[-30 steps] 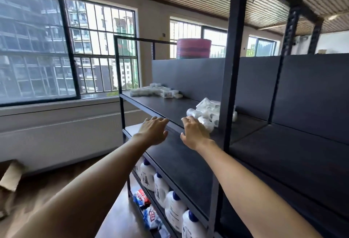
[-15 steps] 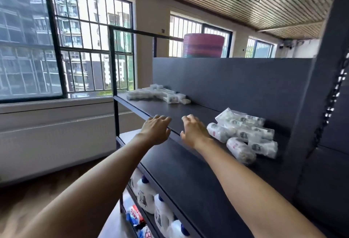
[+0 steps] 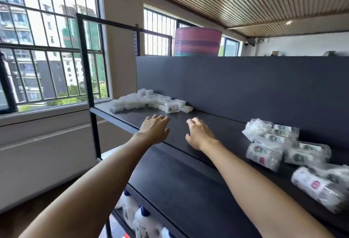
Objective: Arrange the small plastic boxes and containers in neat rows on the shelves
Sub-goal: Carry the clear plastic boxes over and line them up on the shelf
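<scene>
- Since the earlier frames both hands are lying farther in over the top shelf [image 3: 222, 124]. The view is closer, and the boxes [image 3: 149, 101] are looming larger.
- The left hand [image 3: 154, 131] is reaching forward over the shelf's front edge, palm down, fingers loosely extended and holding nothing.
- The right hand [image 3: 200, 134] is hovering just beside it, fingers slightly bent and also holding nothing. Whether either palm is touching the board cannot be told.
- The boxes are sitting in a loose, uneven cluster at the shelf's far left end, against the back panel [image 3: 245, 86] and just beyond the fingertips. None are lined up in rows yet.
- To the right, well apart from the boxes, a heap of wrapped rolls [image 3: 283, 149] is lying on the same shelf, near the right forearm.
- Jugs [image 3: 143, 222] are standing on a lower level, and stacked basins [image 3: 197, 42] are showing above the back panel.
- Risks, as I judge them:
  - The cluster is sitting near the shelf's open left end, so a sweeping push could send boxes off it.
  - The boxes look light and partly stacked, so a hasty grab could topple them.
  - The right forearm could brush the rolls.
</scene>
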A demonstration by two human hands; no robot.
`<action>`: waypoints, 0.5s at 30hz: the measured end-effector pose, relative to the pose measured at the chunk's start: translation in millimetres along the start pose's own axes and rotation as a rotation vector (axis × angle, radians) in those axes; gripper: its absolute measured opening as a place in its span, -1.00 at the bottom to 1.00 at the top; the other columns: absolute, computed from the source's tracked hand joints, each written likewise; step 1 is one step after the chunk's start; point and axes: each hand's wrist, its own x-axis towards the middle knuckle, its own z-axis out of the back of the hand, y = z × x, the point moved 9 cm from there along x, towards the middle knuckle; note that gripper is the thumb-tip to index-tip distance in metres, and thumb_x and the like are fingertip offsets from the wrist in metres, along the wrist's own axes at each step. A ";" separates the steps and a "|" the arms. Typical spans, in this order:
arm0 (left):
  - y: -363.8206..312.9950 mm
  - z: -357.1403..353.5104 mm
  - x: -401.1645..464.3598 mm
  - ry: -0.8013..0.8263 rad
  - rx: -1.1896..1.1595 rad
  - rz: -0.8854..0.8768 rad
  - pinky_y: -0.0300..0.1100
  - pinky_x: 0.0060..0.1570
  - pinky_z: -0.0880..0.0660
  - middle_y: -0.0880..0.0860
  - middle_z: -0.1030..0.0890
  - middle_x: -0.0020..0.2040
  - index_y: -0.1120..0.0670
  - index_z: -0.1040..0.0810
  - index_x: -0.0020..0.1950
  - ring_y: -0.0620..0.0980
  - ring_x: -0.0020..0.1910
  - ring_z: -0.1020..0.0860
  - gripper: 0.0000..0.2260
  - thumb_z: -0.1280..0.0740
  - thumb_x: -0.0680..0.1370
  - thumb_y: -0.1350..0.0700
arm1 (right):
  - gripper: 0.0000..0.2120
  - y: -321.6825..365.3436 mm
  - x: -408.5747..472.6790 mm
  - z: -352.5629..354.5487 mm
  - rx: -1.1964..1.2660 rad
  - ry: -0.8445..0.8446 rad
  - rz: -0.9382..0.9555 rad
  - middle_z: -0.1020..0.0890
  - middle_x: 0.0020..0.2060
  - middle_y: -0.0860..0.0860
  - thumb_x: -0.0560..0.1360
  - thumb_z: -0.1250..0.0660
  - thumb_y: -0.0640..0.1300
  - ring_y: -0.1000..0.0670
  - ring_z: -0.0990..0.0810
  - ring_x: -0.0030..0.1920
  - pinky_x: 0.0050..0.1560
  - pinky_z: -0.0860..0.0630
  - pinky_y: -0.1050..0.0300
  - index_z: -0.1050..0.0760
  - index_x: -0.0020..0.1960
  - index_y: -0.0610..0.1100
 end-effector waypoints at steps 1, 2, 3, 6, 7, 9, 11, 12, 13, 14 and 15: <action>5.9 -3.8 7.1 0.000 -0.002 -0.010 -0.01 0.31 -0.33 0.04 -0.45 0.40 0.03 -0.35 0.45 0.09 0.39 -0.38 -0.58 -0.19 0.63 -0.08 | -0.52 -1.6 7.9 -4.4 -0.005 0.008 -0.016 -0.36 0.39 -0.10 0.59 -0.25 -0.08 -0.15 -0.36 0.39 0.29 -0.41 -0.01 -0.28 0.48 -0.15; 11.4 -8.4 14.7 0.000 0.000 -0.020 -0.01 0.32 -0.33 0.04 -0.45 0.41 0.03 -0.34 0.46 0.09 0.39 -0.37 -0.58 -0.19 0.63 -0.08 | -0.52 -3.1 16.5 -8.2 -0.008 0.014 -0.030 -0.36 0.38 -0.11 0.59 -0.25 -0.08 -0.15 -0.36 0.39 0.29 -0.41 -0.02 -0.28 0.47 -0.16; 16.7 -13.5 22.5 0.000 0.004 -0.029 -0.02 0.31 -0.33 0.04 -0.45 0.40 0.03 -0.34 0.46 0.08 0.39 -0.37 -0.58 -0.19 0.63 -0.08 | -0.51 -4.3 25.4 -11.5 -0.012 0.016 -0.042 -0.36 0.38 -0.11 0.59 -0.25 -0.08 -0.15 -0.36 0.39 0.30 -0.41 -0.02 -0.28 0.48 -0.16; 30.5 -29.4 48.3 0.001 -0.002 -0.046 -0.02 0.32 -0.32 0.04 -0.45 0.40 0.04 -0.34 0.45 0.08 0.40 -0.36 -0.57 -0.19 0.62 -0.08 | -0.51 -6.1 56.6 -21.0 -0.021 0.010 -0.059 -0.37 0.38 -0.12 0.58 -0.25 -0.09 -0.16 -0.36 0.39 0.31 -0.40 -0.03 -0.28 0.48 -0.17; 34.4 -35.2 57.6 0.002 -0.010 -0.049 -0.02 0.32 -0.32 0.04 -0.45 0.40 0.05 -0.34 0.45 0.08 0.40 -0.36 -0.57 -0.19 0.62 -0.07 | -0.51 -6.8 67.7 -24.6 -0.023 0.008 -0.060 -0.37 0.39 -0.12 0.58 -0.25 -0.10 -0.16 -0.35 0.40 0.32 -0.39 -0.02 -0.28 0.48 -0.17; 40.4 -46.1 76.5 -0.004 -0.032 -0.061 0.00 0.31 -0.34 0.05 -0.45 0.40 0.05 -0.35 0.44 0.09 0.40 -0.36 -0.58 -0.19 0.62 -0.07 | -0.51 -9.7 91.1 -32.3 -0.026 0.003 -0.062 -0.36 0.40 -0.12 0.58 -0.25 -0.10 -0.15 -0.34 0.41 0.34 -0.37 -0.02 -0.28 0.47 -0.17; 45.4 -57.2 95.9 0.000 -0.049 -0.076 0.01 0.30 -0.34 0.05 -0.45 0.40 0.05 -0.35 0.44 0.09 0.40 -0.37 -0.59 -0.20 0.62 -0.06 | -0.50 -15.5 114.9 -40.7 -0.025 0.009 -0.073 -0.35 0.42 -0.12 0.57 -0.25 -0.10 -0.16 -0.33 0.42 0.33 -0.36 -0.02 -0.28 0.48 -0.17; 47.9 -63.1 105.8 0.001 -0.049 -0.083 0.00 0.30 -0.34 0.05 -0.45 0.40 0.05 -0.35 0.44 0.08 0.40 -0.37 -0.59 -0.20 0.62 -0.06 | -0.49 -18.2 126.3 -45.0 -0.028 0.014 -0.078 -0.34 0.44 -0.13 0.57 -0.26 -0.09 -0.16 -0.32 0.43 0.34 -0.35 -0.02 -0.27 0.48 -0.16; 50.5 -68.6 116.1 0.000 -0.046 -0.088 -0.01 0.29 -0.34 0.05 -0.45 0.39 0.04 -0.35 0.44 0.08 0.40 -0.37 -0.59 -0.20 0.62 -0.06 | -0.49 -21.1 137.5 -49.4 -0.033 0.016 -0.082 -0.33 0.45 -0.13 0.57 -0.26 -0.09 -0.16 -0.31 0.44 0.35 -0.34 -0.02 -0.27 0.49 -0.16; 52.8 -73.6 126.7 -0.002 -0.046 -0.090 -0.01 0.28 -0.34 0.05 -0.45 0.38 0.04 -0.35 0.43 0.09 0.38 -0.38 -0.59 -0.20 0.61 -0.06 | -0.48 -24.1 148.5 -53.3 -0.038 0.014 -0.087 -0.32 0.46 -0.13 0.57 -0.26 -0.08 -0.16 -0.30 0.45 0.36 -0.33 -0.02 -0.26 0.49 -0.16; 55.0 -78.6 137.9 -0.004 -0.051 -0.091 -0.02 0.27 -0.34 0.05 -0.46 0.37 0.03 -0.35 0.42 0.09 0.37 -0.39 -0.60 -0.20 0.61 -0.06 | -0.48 -27.5 159.6 -57.1 -0.042 0.009 -0.092 -0.32 0.46 -0.13 0.57 -0.26 -0.08 -0.15 -0.30 0.45 0.37 -0.32 -0.01 -0.26 0.49 -0.17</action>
